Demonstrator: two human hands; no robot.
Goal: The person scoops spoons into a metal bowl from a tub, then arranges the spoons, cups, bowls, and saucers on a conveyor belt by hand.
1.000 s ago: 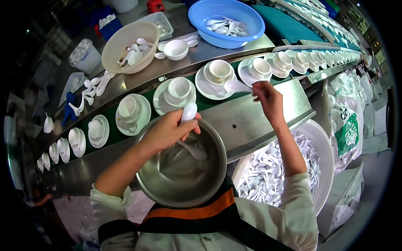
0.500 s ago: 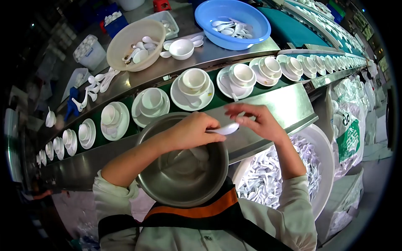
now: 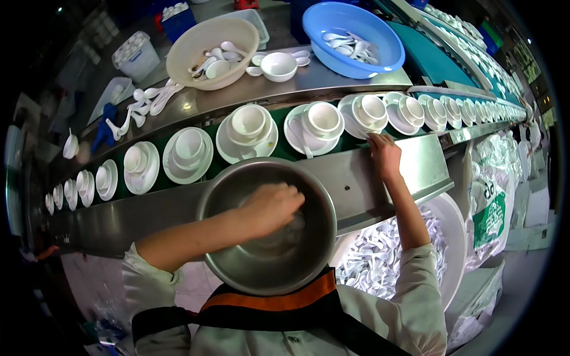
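From my end of the feed, I see the left hand (image 3: 274, 209) inside the mouth of a steel bowl (image 3: 252, 277), its back turned up toward me and its fingers curled under; they are blurred and hidden, so I cannot tell whether they pinch anything. A pale smear shows in the bowl beside that hand, too blurred for me to name. The right hand (image 3: 387, 157) reaches over the metal ledge (image 3: 356, 190) to the near edge of a white plate (image 3: 348, 118) carrying a white cup (image 3: 373, 108). Its fingers are bent close together there, but I cannot tell whether they grip the plate, a spoon or nothing. Just left of that in my view, another cup (image 3: 323, 116) sits on its plate, with a spoon (image 3: 307, 141) lying along the plate's side. Similar sets line the green belt (image 3: 281, 149) in both directions. Under the right forearm I have a white tub (image 3: 458, 249) heaped with spoons (image 3: 374, 258). Beyond the belt, a blue basin (image 3: 393, 53) and a cream basin (image 3: 178, 62) hold more spoons, with a small white bowl (image 3: 279, 67) between them.
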